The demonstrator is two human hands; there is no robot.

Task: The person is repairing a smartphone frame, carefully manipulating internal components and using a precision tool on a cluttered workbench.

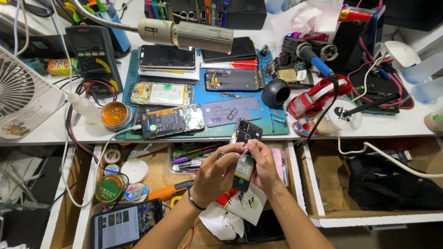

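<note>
Now | opened phone (244,152) is held upright above the open drawer (157,177) | long side points away | left hand (217,173) and right hand (264,163) are closed around it, equally near

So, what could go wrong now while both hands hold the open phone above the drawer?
1. The left hand and right hand hold the open phone in the air over a cluttered drawer; a slip could drop it among the tools.
2. Fingers touch the bare inside of the phone, so a small part might bend or fall out.
3. The tablet lies just below the left arm and could be knocked.
</note>
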